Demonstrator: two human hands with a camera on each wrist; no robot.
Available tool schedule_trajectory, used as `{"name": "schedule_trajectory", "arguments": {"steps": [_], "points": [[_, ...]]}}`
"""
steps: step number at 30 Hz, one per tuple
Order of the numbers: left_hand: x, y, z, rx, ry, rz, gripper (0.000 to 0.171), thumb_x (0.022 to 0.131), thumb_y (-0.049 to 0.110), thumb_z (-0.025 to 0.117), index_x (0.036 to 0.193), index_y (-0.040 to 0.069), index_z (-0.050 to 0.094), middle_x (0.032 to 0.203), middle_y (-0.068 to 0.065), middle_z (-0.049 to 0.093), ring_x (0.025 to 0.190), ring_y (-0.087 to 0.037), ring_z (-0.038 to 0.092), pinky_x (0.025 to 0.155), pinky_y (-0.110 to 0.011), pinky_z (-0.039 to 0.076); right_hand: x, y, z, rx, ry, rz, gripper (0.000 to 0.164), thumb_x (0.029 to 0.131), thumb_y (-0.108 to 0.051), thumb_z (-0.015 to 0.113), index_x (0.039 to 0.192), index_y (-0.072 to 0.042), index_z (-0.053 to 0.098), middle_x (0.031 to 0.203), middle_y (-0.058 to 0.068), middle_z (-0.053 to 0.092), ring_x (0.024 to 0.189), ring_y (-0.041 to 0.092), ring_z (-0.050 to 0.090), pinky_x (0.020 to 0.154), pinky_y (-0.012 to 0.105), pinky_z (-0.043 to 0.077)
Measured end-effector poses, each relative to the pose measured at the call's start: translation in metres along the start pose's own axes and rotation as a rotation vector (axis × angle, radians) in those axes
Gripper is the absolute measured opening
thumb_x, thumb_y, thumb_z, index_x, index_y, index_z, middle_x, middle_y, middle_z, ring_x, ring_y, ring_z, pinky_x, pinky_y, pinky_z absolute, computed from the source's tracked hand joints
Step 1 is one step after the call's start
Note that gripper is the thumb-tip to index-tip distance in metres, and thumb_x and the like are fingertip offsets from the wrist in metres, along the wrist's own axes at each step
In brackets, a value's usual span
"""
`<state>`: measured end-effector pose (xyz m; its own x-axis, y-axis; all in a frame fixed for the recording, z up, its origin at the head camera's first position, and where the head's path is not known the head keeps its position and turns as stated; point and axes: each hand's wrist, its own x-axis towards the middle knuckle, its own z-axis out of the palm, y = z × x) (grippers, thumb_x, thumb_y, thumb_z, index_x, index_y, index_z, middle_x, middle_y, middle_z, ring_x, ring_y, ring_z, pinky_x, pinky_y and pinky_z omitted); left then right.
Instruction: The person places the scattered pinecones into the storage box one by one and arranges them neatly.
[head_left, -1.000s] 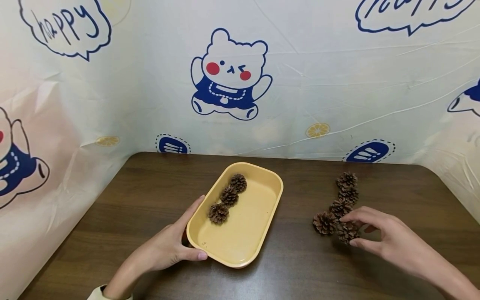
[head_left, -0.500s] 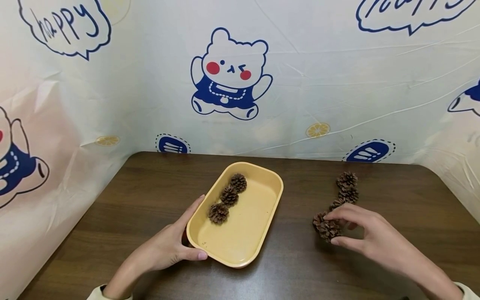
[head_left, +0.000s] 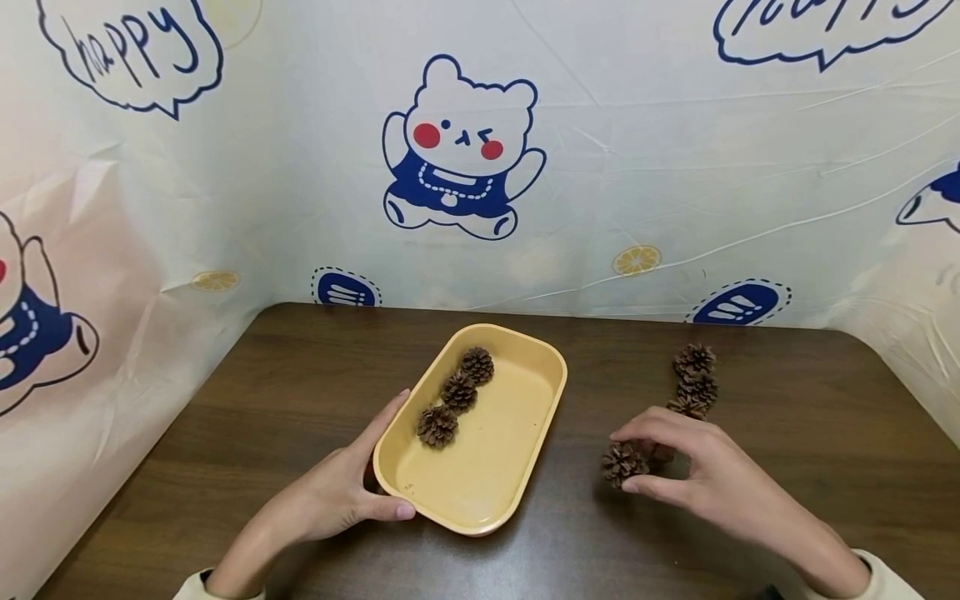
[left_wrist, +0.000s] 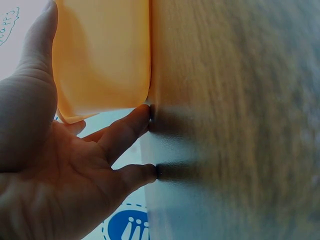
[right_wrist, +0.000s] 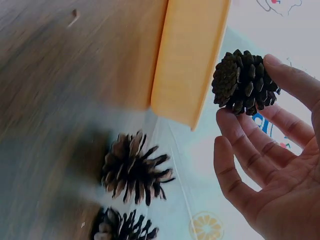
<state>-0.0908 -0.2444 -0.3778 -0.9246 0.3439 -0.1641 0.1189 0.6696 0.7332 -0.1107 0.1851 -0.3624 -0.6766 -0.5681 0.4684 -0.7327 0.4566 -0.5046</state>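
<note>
Brown scaly pinecone (head_left: 623, 465), right hand (head_left: 697, 462) pinching it, left hand (head_left: 337, 490) gripping rounded yellow tray (head_left: 497, 450)

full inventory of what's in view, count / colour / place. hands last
Tray: one, yellow, on the table, left of centre
Pinecones in the tray: three, brown, in a row along its left side
Loose pinecones: three plainly seen, brown, right of the tray; another seems partly hidden behind the right hand
Held pinecone: one, brown, between right thumb and fingers
Table: one, dark brown wood look
Fleck: one, brownish, on the table
Backdrop: pale, printed cartoons, behind the table
Sleeves: two, cream, bottom edge
Left hand: one, gripping the tray's left side
Right hand: one, holding a pinecone, right of the tray
</note>
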Motion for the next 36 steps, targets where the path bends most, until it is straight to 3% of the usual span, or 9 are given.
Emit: {"name": "schedule_trajectory", "arguments": {"steps": [11,17,26,31,36], "points": [[0.000,0.000,0.000,0.002,0.002,-0.007,0.128,0.076,0.048,0.091,0.169,0.039,0.004,0.166,-0.020,0.040,0.135,-0.038,0.054,0.110,-0.066,0.038,0.020,-0.013,0.013,0.052,-0.029,-0.029,0.045,0.081,-0.009,0.089,0.120,-0.024,0.072,0.113,-0.012,0.072,0.101,0.004,0.066,0.090,0.015,0.050],[0.000,-0.001,0.000,0.007,0.004,-0.004,0.127,0.076,0.050,0.091,0.168,0.042,0.004,0.166,-0.020,0.039,0.135,-0.038,0.054,0.110,-0.066,0.039,0.030,-0.019,0.021,0.096,-0.055,-0.026,0.042,0.085,-0.009,0.087,0.122,-0.023,0.072,0.113,-0.011,0.072,0.100,0.003,0.065,0.084,0.021,0.054],[0.001,-0.001,0.001,0.001,0.005,-0.008,0.128,0.076,0.048,0.092,0.170,0.037,0.005,0.165,-0.021,0.041,0.136,-0.039,0.053,0.111,-0.066,0.038,0.045,-0.027,0.035,0.145,-0.076,-0.003,0.038,0.085,-0.013,0.086,0.120,-0.018,0.073,0.115,-0.009,0.073,0.102,0.004,0.067,0.086,0.030,0.058],[0.001,-0.001,0.001,-0.002,0.005,-0.004,0.128,0.076,0.048,0.091,0.169,0.038,0.004,0.166,-0.022,0.039,0.138,-0.042,0.052,0.111,-0.068,0.037,0.056,-0.032,0.044,0.187,-0.111,0.011,0.035,0.088,-0.015,0.084,0.121,-0.016,0.073,0.117,-0.003,0.075,0.107,0.008,0.068,0.092,0.034,0.058],[0.001,-0.001,0.001,0.002,0.005,-0.004,0.127,0.076,0.049,0.091,0.169,0.039,0.005,0.165,-0.020,0.040,0.136,-0.039,0.054,0.111,-0.066,0.038,0.068,-0.036,0.053,0.206,-0.155,0.006,0.034,0.089,-0.016,0.084,0.121,-0.013,0.073,0.116,-0.002,0.075,0.101,0.007,0.067,0.087,0.033,0.059]]}}
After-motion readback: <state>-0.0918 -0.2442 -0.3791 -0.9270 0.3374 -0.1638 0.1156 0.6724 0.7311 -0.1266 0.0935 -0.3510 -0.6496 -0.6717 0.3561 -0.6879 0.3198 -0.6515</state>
